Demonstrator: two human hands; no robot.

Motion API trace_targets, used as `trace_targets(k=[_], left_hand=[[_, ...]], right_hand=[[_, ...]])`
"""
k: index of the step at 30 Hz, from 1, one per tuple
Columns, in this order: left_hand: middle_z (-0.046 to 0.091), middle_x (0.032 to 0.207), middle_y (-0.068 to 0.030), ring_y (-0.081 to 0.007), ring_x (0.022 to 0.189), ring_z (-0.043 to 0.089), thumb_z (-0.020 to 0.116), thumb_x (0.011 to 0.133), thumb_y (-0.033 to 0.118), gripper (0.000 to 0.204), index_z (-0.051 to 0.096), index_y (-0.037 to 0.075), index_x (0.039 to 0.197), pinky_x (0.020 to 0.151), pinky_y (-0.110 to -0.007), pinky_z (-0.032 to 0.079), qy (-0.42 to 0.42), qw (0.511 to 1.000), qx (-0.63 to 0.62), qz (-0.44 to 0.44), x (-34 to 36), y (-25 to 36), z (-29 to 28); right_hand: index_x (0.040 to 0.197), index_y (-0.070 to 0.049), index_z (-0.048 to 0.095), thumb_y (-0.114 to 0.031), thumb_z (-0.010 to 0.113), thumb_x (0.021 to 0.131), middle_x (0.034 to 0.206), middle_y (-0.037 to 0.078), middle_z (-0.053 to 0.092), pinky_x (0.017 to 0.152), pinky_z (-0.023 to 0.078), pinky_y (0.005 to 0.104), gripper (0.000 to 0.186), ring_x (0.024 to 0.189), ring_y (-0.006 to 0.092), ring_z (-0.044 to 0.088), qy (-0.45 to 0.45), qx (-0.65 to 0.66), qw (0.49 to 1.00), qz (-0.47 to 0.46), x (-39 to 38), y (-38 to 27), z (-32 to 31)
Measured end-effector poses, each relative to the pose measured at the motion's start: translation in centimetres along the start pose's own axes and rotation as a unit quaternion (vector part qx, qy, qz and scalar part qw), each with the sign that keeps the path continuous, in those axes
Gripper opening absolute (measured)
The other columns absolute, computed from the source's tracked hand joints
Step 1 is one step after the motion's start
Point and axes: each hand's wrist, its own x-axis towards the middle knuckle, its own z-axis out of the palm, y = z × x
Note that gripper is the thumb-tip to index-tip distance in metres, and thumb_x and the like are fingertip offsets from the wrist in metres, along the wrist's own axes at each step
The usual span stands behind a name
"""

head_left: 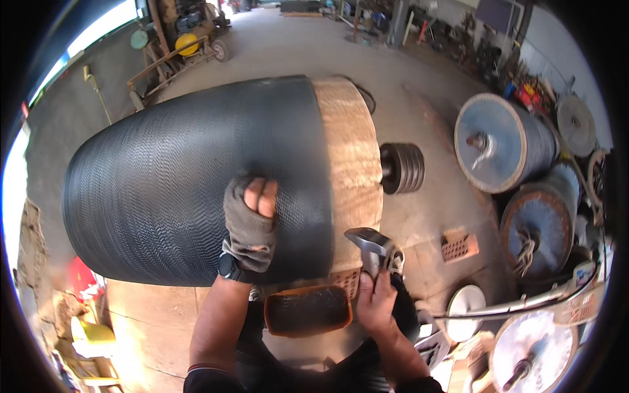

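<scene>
1. Head view: the black roller [164, 183] lies on its side in front of the person, from the left to the middle, with a tan band [350, 144] at its right end. It looks heavy and stiff, its fine-textured skin perhaps rubbery and grippy.
2. Head view: the gloved left hand [251, 219] rests against the roller, fingers curled; I cannot tell whether they hold anything. For shifting the roller, its ends seem better holds than the smooth curve.
3. Head view: the bare right hand [377, 301] has its fingers wrapped around the handle of a hammer [373, 247], near the band. The hammer looks hard and head-heavy, best held by that handle.
</scene>
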Motion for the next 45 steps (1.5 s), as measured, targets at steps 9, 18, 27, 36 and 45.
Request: trace_targets(k=[9,18,27,36,45], left_hand=[[0.062,0.108,-0.0151,-0.0371,0.098,0.062,0.061,0.085,-0.008,0.045,0.059,0.006,0.127,0.09,-0.051,0.053,-0.03,0.998,0.003,-0.052,3.5,1.7,-0.9],[0.068,0.096,-0.0079,-0.028,0.091,0.064,0.07,0.083,-0.011,0.055,0.055,0.004,0.134,0.095,-0.043,0.049,-0.103,0.972,-0.187,-0.1,-2.6,11.0,-1.1],[0.071,0.095,-0.005,-0.0269,0.089,0.064,0.074,0.081,-0.009,0.062,0.056,0.007,0.138,0.09,-0.041,0.049,-0.182,0.962,-0.141,-0.145,-0.3,10.9,-1.9],[0.066,0.092,-0.0031,-0.0286,0.095,0.058,0.073,0.073,-0.006,0.074,0.052,0.004,0.143,0.09,-0.044,0.047,-0.191,0.948,-0.156,-0.201,1.1,11.9,-0.1],[0.066,0.095,-0.0078,-0.0323,0.096,0.058,0.072,0.072,-0.003,0.079,0.047,0.0,0.147,0.091,-0.047,0.046,-0.191,0.96,-0.096,-0.181,0.5,12.1,0.9]], right_hand=[[0.098,-0.002,0.05,-0.023,0.064,0.103,0.068,0.026,0.064,0.054,0.051,0.0567,0.026,0.062,0.0492,0.064,-0.012,-0.072,0.994,0.077,-0.5,3.8,1.6],[0.105,-0.003,0.053,-0.024,0.064,0.102,0.066,0.023,0.064,0.054,0.052,0.0562,0.024,0.059,0.0475,0.064,-0.016,-0.006,0.997,0.076,-2.1,4.3,1.0],[0.111,-0.002,0.054,-0.024,0.062,0.105,0.08,0.025,0.068,0.059,0.052,0.0543,0.024,0.07,0.0487,0.067,-0.039,0.035,0.996,0.075,-1.6,3.9,1.0],[0.118,0.0,0.057,-0.024,0.065,0.102,0.071,0.024,0.067,0.054,0.053,0.0531,0.03,0.059,0.0449,0.067,-0.031,0.041,0.997,0.05,0.0,1.6,0.5],[0.111,0.0,0.054,-0.018,0.065,0.101,0.081,0.022,0.067,0.057,0.053,0.051,0.023,0.066,0.0442,0.067,-0.048,-0.018,0.998,-0.027,2.2,-0.6,-0.6]])
